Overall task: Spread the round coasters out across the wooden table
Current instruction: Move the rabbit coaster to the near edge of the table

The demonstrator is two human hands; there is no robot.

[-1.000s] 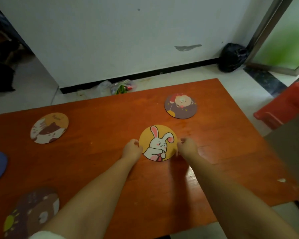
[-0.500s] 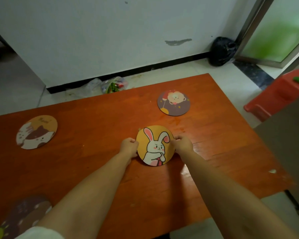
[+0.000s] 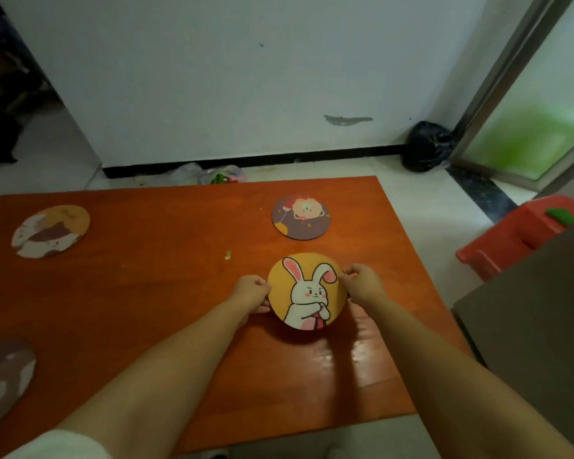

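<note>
A round yellow coaster with a white rabbit [image 3: 307, 291] is gripped at its two sides, my left hand [image 3: 251, 293] on its left edge and my right hand [image 3: 362, 283] on its right edge. It is tilted up off the orange wooden table [image 3: 153, 293], casting a shadow below it. A dark purple coaster with a bear and balloon [image 3: 301, 216] lies flat just beyond it. A cat coaster [image 3: 51, 231] lies at the far left. A brown coaster [image 3: 4, 379] lies at the near left edge, partly cut off.
A small pale crumb [image 3: 227, 255] sits on the table left of the rabbit coaster. A red plastic stool [image 3: 517, 233] and a grey surface [image 3: 537, 342] stand off the table's right end. A black bag [image 3: 426, 145] and plastic bags [image 3: 212, 175] lie by the wall.
Both hands have raised and tilted the rabbit coaster off the table, toward the camera. The view has shifted, so the blue coaster at the left has left the frame.
</note>
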